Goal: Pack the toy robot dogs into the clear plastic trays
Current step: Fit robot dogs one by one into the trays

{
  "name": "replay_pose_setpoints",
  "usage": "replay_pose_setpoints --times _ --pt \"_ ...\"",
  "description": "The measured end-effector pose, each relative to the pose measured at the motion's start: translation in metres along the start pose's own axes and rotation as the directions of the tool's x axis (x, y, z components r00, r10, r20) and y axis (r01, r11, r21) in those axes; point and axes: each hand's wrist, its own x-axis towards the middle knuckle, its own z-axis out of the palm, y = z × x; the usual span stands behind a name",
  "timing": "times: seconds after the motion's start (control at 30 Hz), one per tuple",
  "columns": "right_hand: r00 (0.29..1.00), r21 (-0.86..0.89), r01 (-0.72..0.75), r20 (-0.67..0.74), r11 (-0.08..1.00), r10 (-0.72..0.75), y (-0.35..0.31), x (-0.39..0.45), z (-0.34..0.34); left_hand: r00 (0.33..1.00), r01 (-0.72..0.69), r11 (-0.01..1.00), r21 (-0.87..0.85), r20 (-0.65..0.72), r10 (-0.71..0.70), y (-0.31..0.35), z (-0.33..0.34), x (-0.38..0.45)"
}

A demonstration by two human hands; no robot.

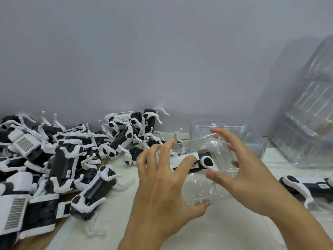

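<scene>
Between both hands, a black-and-white toy robot dog sits partly inside a clear moulded plastic tray.

Seating looks to be the step in hand: the left hand and right hand clasp the tray with spread, curled fingers. Next, the legs probably need pressing into the moulding. Loose dogs heaped at left crowd that side; stacked clear trays lean at right, and another dog lies near the right wrist.

Left hand and right hand hold a clear tray around a toy dog.
</scene>
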Motion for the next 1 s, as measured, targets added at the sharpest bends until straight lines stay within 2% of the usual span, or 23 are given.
replay_pose_setpoints --times 0.27,0.4,0.53,0.6,0.63,0.67,0.73,0.8,0.83,0.9,1.0 --pt "0.999 0.048 0.002 -0.047 0.999 0.001 0.000 0.001 0.000 1.000 0.026 0.998 -0.057 0.017 -0.025 0.000 -0.002 -0.001" --pt "0.988 0.322 0.067 -0.150 0.944 -0.019 -0.003 0.002 -0.004 0.992 0.125 0.941 -0.314 0.045 -0.116 -0.001 -0.004 -0.002" --pt "0.953 0.562 0.130 -0.298 0.817 0.054 -0.004 0.002 -0.012 0.967 0.222 0.781 -0.584 0.032 -0.251 -0.010 -0.011 -0.001" --pt "0.930 0.578 0.132 -0.354 0.805 0.102 -0.003 0.003 -0.014 0.952 0.217 0.664 -0.715 0.005 -0.306 -0.015 -0.017 0.002" --pt "0.923 0.574 0.127 -0.366 0.809 0.115 -0.002 0.003 -0.015 0.949 0.203 0.570 -0.796 0.017 -0.314 -0.016 -0.019 0.004" --pt "0.922 0.572 0.122 -0.368 0.811 0.121 -0.003 0.002 -0.014 0.946 0.186 0.435 -0.881 0.041 -0.320 -0.016 -0.022 0.004" --pt "0.930 0.569 0.113 -0.350 0.815 0.116 -0.005 0.003 -0.012 0.919 0.180 0.086 -0.980 0.136 -0.369 -0.014 -0.026 0.005" --pt "0.951 0.566 0.102 -0.298 0.818 0.087 -0.010 0.003 -0.006 0.856 0.177 -0.241 -0.954 0.271 -0.441 -0.011 -0.028 0.003" --pt "0.961 0.558 0.097 -0.267 0.824 0.067 -0.013 0.004 -0.003 0.821 0.169 -0.365 -0.916 0.335 -0.461 -0.009 -0.028 0.001" --pt "0.976 0.513 0.099 -0.218 0.853 0.018 -0.019 0.005 0.005 0.751 0.183 -0.494 -0.850 0.445 -0.488 -0.008 -0.028 -0.002" --pt "0.989 0.406 0.100 -0.142 0.908 -0.045 -0.028 0.006 0.017 0.707 0.191 -0.534 -0.824 0.493 -0.507 -0.008 -0.025 -0.005"
